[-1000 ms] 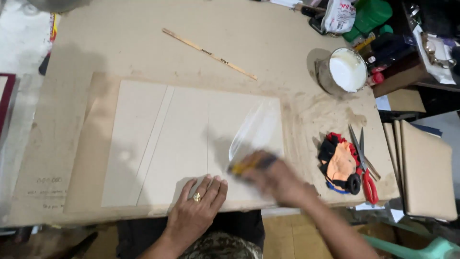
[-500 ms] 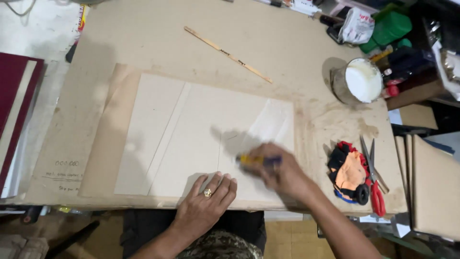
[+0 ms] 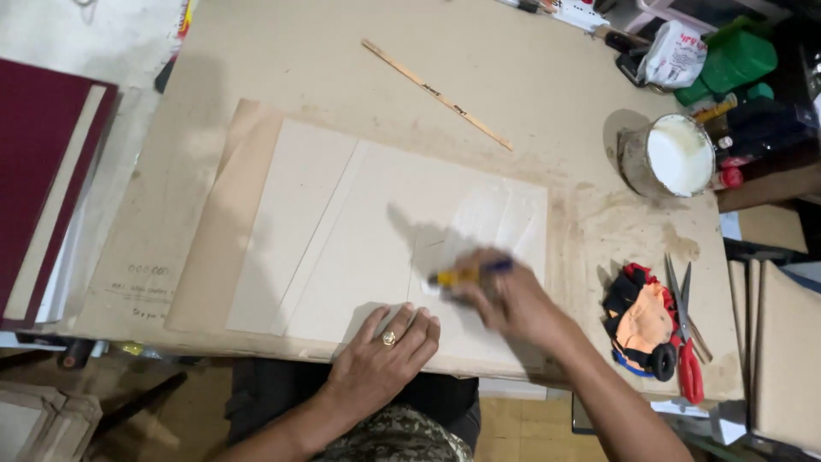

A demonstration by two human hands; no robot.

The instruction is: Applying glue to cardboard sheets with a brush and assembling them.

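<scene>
Fingers of the right hand (image 3: 513,299) closed around a yellow-handled brush (image 3: 466,275), blurred, bristle end pointing left onto the board; fingers of the left hand (image 3: 380,355) spread flat, palm down, gripping nothing, pressing the near edge of the sheets. Ring on one left finger.

Largest first: worktable (image 3: 256,51), tan top, stained at right. On it a brown paper sheet (image 3: 214,239), and on that the grey boards (image 3: 342,231), a wide one with a narrow strip just left of its middle, touching edge to edge. Wet glossy patch on the right part of the board, far of the brush. Dark red book covers (image 3: 43,171) stacked at far left, off the table edge. Glue can (image 3: 676,156) with white paste, far right, well apart from the hands. Rag bundle (image 3: 641,321), orange and black, right of the right hand; red-handled scissors (image 3: 684,342) lying on it. Thin wooden ruler (image 3: 436,92) at the far side, angled.

Doing it well, my read: keep the flat hand firm so boards don't slide, work the brush in even strokes toward the edges, thin coat, no dry gaps, none on the fingers.
</scene>
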